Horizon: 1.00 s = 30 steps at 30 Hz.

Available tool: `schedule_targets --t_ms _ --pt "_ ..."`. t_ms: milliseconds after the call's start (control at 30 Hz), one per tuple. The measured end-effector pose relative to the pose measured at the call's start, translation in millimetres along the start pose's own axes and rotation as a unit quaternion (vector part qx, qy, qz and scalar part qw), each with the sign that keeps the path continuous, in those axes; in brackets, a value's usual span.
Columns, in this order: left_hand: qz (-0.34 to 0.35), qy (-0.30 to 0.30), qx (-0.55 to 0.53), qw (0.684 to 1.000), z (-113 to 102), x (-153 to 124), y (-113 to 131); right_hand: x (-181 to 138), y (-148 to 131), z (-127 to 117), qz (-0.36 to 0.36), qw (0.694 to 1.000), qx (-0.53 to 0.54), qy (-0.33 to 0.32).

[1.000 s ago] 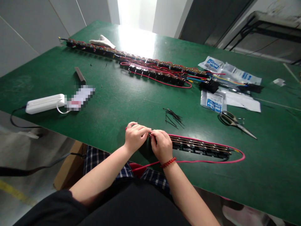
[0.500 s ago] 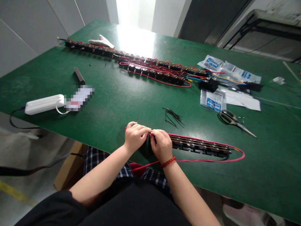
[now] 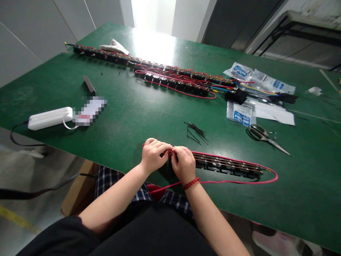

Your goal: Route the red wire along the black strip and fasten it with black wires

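Observation:
A long black strip (image 3: 226,164) with metal rods and contacts lies on the near part of the table, partly under both hands. The red wire (image 3: 234,158) runs along its far edge, loops round the right end and comes back toward my body. My left hand (image 3: 156,155) is closed, its thumb and fingertips pinching the red wire at the strip's left part. Close beside it, my right hand (image 3: 183,163) pinches at the same spot, fingertips nearly touching the left ones. Anything small between the fingertips is hidden. Thin black cable ties (image 3: 196,132) lie in a loose pile beyond the hands.
Scissors (image 3: 268,138) lie at the right, near plastic packets (image 3: 242,113). Farther back are a long wired strip (image 3: 165,68), a shorter one (image 3: 177,85) and a white glove (image 3: 115,47). A white power strip (image 3: 50,118) and a blurred-out object (image 3: 90,111) sit left on the green table (image 3: 128,106).
Both hands stay at the same spot on the strip. The left fingers have shifted slightly, opening a small gap between thumb and forefinger; the rest looks unmoved.

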<state>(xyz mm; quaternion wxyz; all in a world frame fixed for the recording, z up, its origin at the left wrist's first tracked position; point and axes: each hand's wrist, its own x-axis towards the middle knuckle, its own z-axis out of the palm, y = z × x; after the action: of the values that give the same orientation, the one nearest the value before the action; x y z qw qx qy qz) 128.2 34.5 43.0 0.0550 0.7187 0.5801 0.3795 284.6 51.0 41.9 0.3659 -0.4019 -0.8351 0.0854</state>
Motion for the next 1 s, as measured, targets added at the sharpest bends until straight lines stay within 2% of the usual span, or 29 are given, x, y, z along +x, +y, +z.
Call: schedule_targets --t_ms 1000 --pt "0.004 0.008 -0.008 1.000 -0.7 0.3 1.1 0.2 -0.5 -1.0 0.005 1.000 0.013 -0.005"
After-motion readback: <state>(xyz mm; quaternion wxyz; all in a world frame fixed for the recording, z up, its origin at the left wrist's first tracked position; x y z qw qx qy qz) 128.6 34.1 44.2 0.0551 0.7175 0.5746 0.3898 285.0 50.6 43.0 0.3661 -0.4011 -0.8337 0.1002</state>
